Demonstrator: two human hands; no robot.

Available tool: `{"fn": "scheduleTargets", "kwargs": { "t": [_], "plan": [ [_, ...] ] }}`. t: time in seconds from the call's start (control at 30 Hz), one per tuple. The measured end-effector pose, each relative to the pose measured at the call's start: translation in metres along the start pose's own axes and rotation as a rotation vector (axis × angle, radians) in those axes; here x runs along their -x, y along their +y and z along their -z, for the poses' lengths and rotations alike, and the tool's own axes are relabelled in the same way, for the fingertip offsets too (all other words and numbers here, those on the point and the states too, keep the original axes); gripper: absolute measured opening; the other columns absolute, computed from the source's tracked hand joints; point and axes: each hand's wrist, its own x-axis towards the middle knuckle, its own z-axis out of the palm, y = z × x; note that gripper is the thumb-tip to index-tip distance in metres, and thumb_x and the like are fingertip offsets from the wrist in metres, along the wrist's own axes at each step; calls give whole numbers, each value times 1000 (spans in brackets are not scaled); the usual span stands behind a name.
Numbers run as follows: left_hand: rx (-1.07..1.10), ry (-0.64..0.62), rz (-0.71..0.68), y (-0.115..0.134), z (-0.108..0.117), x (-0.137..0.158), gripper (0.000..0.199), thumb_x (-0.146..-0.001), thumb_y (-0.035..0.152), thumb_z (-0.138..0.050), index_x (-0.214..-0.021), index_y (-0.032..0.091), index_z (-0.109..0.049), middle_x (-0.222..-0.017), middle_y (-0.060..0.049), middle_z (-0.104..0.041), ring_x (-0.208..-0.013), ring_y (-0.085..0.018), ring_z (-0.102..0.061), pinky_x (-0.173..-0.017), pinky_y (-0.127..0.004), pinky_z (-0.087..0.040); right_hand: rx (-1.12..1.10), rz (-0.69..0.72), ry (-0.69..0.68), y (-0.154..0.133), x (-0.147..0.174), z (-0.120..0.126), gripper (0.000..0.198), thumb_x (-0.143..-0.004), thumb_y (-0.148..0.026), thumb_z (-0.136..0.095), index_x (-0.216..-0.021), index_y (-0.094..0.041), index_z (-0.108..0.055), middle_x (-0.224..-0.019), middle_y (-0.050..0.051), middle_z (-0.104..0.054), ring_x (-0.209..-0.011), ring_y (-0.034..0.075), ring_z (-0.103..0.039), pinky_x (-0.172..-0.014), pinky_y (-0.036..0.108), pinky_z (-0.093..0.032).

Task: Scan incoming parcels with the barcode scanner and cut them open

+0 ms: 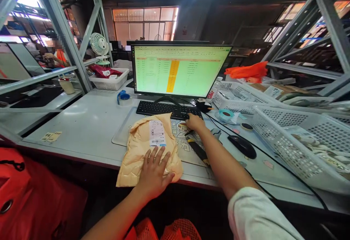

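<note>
My left hand lies flat with its fingers spread on a yellow padded mailer, pressing on its lower half. The mailer has a white printed label and overhangs the front edge of the desk. My right hand rests at the right part of a black keyboard, a finger reaching onto the keys. Nothing shows in its grasp, though its other fingers are partly hidden. Behind the keyboard, a monitor displays a spreadsheet with an orange column. A yellow-and-black handled tool lies beside my right forearm.
White baskets of small goods line the right side. A black mouse and tape rolls lie before them. At left are a blue tape dispenser, small labels and a red bag. Another person sits far left.
</note>
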Motion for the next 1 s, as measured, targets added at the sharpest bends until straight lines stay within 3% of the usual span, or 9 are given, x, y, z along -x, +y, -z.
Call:
{"fn": "scheduleTargets", "kwargs": {
  "t": [0.13,0.3,0.5,0.7,0.8,0.9,1.0],
  "plan": [
    [-10,-10,-2,-1,-2,-1,68,-98,51,-59,-161,29,-42,-169,-3,-37,-154,-33,-36,-126,-57,-33,8,-28,-43,-6,-21,-8,57,-103,-49,-48,-135,-5,-65,-138,28,-63,-128,37,-61,-104,43,-48],
    [-6,-20,3,-1,-2,-2,69,-99,50,-58,-162,28,-41,-170,-3,-36,-155,-34,-35,-126,-57,-32,13,22,-49,-12,-25,-6,75,-106,-66,-26,-143,-9,-59,-142,26,-62,-132,35,-59,-106,44,-46],
    [9,-27,8,-2,-1,-1,69,-100,52,-56,-162,28,-39,-171,-3,-34,-156,-33,-32,-127,-58,-30,77,94,-55,-19,-10,5,54,-106,-49,-44,-141,-12,-61,-143,26,-61,-132,35,-60,-105,43,-46],
    [45,-43,-6,-4,3,0,79,-96,61,-61,-163,29,-37,-172,-6,-32,-158,-36,-27,-127,-61,-24,145,89,-121,0,15,2,32,-96,-29,-62,-117,-10,-74,-130,26,-68,-123,37,-65,-100,43,-50],
    [56,-51,-37,-7,4,2,85,-93,67,-62,-164,30,-35,-173,-7,-29,-159,-37,-24,-127,-62,-22,123,70,-69,6,17,-2,40,-99,-30,-55,-132,-11,-66,-134,26,-66,-124,37,-65,-100,44,-50],
    [50,-50,-50,-9,3,4,85,-93,67,-61,-165,31,-33,-174,-6,-26,-160,-37,-21,-128,-62,-20,84,32,-4,6,11,-5,58,-101,-39,-52,-153,-13,-47,-138,26,-63,-126,37,-64,-102,46,-50],
    [43,-58,-48,-9,1,4,88,-91,65,-66,-165,30,-33,-174,-7,-24,-160,-38,-20,-128,-63,-18,55,-1,17,5,3,-9,70,-98,-47,-59,-157,-14,-41,-140,26,-62,-128,36,-63,-103,46,-49]
  ]
}}
